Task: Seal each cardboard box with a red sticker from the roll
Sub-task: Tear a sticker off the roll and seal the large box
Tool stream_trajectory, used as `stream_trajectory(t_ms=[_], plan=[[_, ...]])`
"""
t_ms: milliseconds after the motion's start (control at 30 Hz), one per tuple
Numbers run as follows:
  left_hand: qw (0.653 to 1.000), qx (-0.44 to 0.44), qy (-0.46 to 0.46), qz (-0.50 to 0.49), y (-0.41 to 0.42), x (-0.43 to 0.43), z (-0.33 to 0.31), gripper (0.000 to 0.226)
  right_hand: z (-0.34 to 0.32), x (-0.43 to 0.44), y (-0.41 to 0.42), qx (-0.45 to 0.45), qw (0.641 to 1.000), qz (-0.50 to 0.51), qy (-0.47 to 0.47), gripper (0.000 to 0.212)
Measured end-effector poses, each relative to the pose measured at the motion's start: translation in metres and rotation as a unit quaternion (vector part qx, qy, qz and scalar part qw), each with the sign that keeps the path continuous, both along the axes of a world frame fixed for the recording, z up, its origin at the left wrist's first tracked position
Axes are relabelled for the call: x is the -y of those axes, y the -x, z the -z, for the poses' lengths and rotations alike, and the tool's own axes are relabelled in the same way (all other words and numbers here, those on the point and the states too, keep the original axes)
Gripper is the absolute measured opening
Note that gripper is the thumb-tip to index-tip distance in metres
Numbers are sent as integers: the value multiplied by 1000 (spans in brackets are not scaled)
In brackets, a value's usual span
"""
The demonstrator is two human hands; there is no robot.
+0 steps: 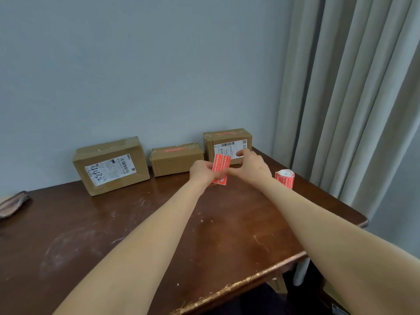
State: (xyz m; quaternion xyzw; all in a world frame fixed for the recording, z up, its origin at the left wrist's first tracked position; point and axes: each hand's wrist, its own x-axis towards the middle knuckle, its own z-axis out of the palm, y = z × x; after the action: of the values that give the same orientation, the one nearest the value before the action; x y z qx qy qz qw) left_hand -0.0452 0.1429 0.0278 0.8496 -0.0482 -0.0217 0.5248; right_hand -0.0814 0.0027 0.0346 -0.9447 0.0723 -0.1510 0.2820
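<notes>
Red sticker strip (221, 169), left of the roll (284, 178), is pinched by left hand (202, 172) and right hand (252, 164), seemingly to peel one for the unsealed box (111, 165) farther left.

a room in a home, by the look of it: a scuffed wooden table (159, 235) in a corner, plain blue-grey wall (136, 64), long pale curtains (352, 98), taped parcels (111, 165).
</notes>
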Motion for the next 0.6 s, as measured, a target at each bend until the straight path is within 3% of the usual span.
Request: stream_trajectory(t_ms=[67, 133, 233, 300, 433, 567, 600], plan=[[1000, 4, -8, -8, -2, -15, -4, 25, 2, -21, -8, -18, 995, -17, -93, 89], [1000, 10, -23, -17, -4, -30, -7, 22, 0, -40, -14, -42, 980, -44, -191, 83], [998, 22, -50, -34, -6, -54, -14, 28, 1, -65, -26, -76, 939, -102, -319, 38], [997, 27, -63, -43, -11, -70, -17, 34, 1, -79, -32, -96, 907, -111, -395, 25], [994, 37, -73, -69, -21, -105, -26, 33, -6, -108, -48, -120, 871, -118, -461, 21], [993, 40, -57, -94, -26, -125, -32, 32, -11, -132, -63, -112, 868, -132, -465, 3], [992, 45, -54, -105, -28, -132, -34, 30, -13, -141, -67, -105, 867, -137, -468, 9]])
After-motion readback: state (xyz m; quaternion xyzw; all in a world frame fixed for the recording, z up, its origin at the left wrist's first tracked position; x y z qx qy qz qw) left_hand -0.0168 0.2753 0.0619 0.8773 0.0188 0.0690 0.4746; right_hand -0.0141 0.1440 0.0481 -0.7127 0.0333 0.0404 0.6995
